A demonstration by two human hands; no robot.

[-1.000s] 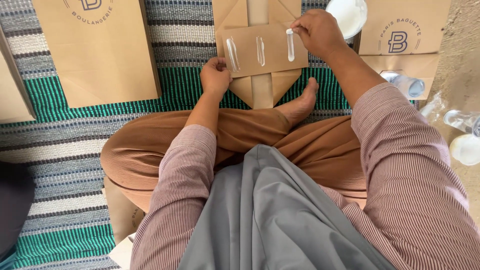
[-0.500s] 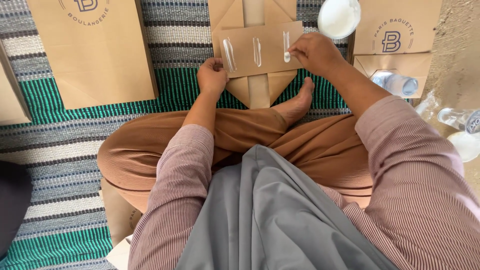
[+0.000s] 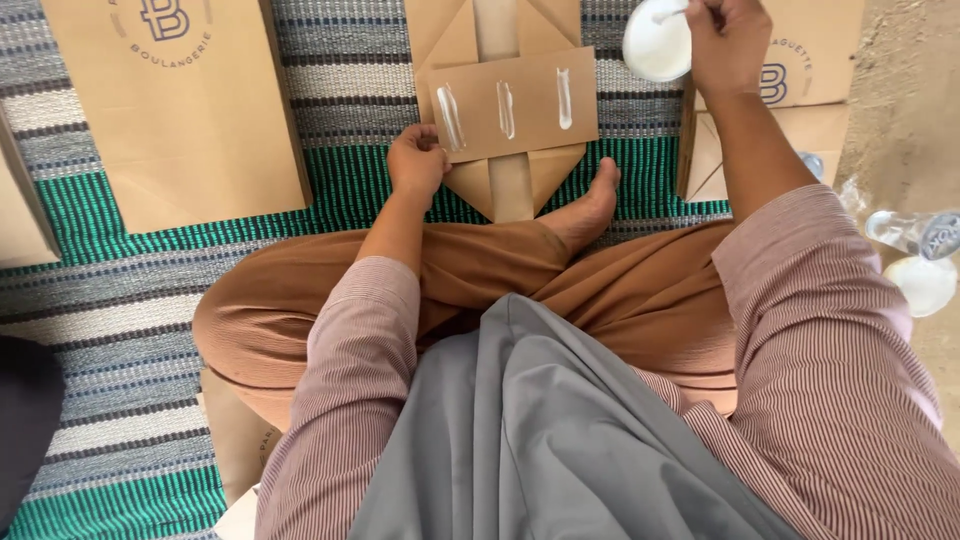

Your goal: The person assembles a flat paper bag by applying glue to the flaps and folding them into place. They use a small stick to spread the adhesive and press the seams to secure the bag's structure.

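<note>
View from the head camera, looking down on a seated, cross-legged person on a striped woven mat (image 3: pixel 130 270) of green, grey and white bands. The left hand (image 3: pixel 418 160) rests on the lower left corner of a folded brown paper piece (image 3: pixel 512 110), its fingers curled and pressing that corner down against the mat. The upper flap of this piece bears three short white streaks of paste (image 3: pixel 506 108), set side by side and roughly upright. The right hand (image 3: pixel 728 40), raised at the top edge of the view, has its fingers closed round a thin white stick-like tool (image 3: pixel 668 15), whose tip lies over a small round white dish (image 3: pixel 656 42); the dish sits just right of the folded piece. A bare foot (image 3: pixel 588 205) lies just below the folded piece, touching its lower edge. A finished brown paper bag (image 3: pixel 185 100) with dark print lies flat to the left, well apart from the left hand; a second printed bag (image 3: pixel 800 70) lies under the right forearm. Clear plastic wrapping (image 3: pixel 915 240) lies at the right edge.
</note>
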